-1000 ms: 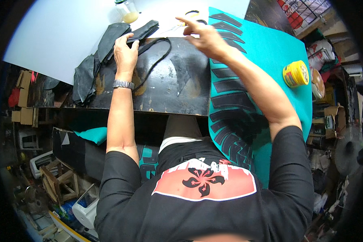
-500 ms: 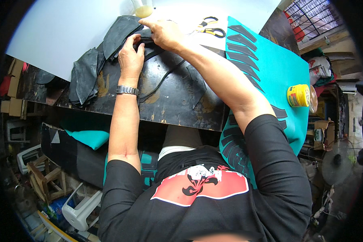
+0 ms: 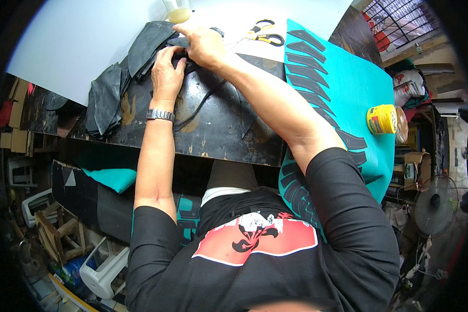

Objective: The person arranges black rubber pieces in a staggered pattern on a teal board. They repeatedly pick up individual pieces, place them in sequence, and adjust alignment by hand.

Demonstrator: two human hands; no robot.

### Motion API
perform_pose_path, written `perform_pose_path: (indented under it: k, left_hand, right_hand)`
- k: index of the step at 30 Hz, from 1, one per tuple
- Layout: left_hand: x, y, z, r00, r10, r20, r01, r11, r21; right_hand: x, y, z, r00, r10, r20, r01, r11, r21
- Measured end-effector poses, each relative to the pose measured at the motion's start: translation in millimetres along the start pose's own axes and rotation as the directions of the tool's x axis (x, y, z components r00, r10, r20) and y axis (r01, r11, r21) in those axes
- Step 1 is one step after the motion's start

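At the far side of the dark table, both hands work on dark, flexible sheet pieces. My left hand (image 3: 169, 72) is closed, its curled fingers and thumb at a black piece (image 3: 178, 42) that is mostly hidden between the hands. Against that same piece, my right hand (image 3: 205, 48) has its index finger stretched out and the other fingers bent under, partly hidden. Just left of the hands lies a stack of black cut pieces (image 3: 146, 46). A second stack of similar pieces (image 3: 106, 99) lies nearer and further left. Narrow dark strips (image 3: 209, 93) trail below the right wrist.
A teal sheet (image 3: 359, 86) bearing rows of black shapes drapes over the table's right side, with a yellow tub (image 3: 381, 119) on it. Yellow-and-black scissors (image 3: 269, 39) lie on white sheeting. A clear cup (image 3: 178, 12) of yellowish liquid stands beyond the hands.
Both hands stay together at the black piece, with only slight shifts of the fingers. The whole view has slid a little, moving the table and its contents slightly left.
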State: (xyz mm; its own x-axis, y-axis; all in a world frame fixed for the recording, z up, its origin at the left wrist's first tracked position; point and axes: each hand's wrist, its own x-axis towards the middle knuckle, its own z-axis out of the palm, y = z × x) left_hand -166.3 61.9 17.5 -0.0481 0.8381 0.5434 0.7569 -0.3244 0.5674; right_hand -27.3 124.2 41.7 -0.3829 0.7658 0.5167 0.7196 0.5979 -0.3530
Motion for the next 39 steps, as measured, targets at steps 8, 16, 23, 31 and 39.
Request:
perform_pose_path:
  k: [8, 16, 23, 31, 39]
  left_hand:
    - [-2, -5, 3, 0.999, 0.030, -0.019, -0.030, 0.999, -0.033]
    - [-6, -3, 6, 0.997, 0.060, 0.057, -0.065, 0.993, 0.101]
    - [-3, -10, 12, 0.981, 0.152, 0.116, -0.183, 0.921, 0.343]
    - [14, 2, -16, 0.958, -0.035, 0.283, -0.058, 0.948, 0.314]
    - [-54, 213, 24, 0.648, 0.648, 0.401, -0.431, 0.745, -0.509]
  right_hand:
    - [4, -4, -3, 0.995, -0.082, -0.059, 0.083, 0.997, 0.002]
    - [7, 4, 0, 0.969, -0.120, -0.216, 0.114, 0.993, -0.041]
    - [17, 91, -59, 0.747, 0.362, -0.558, -0.026, 0.854, 0.519]
    - [-158, 144, -302, 0.890, 0.455, -0.029, -0.220, 0.485, 0.846]
    - [-280, 162, -332, 0.811, 0.494, 0.314, -0.553, 0.473, 0.686]
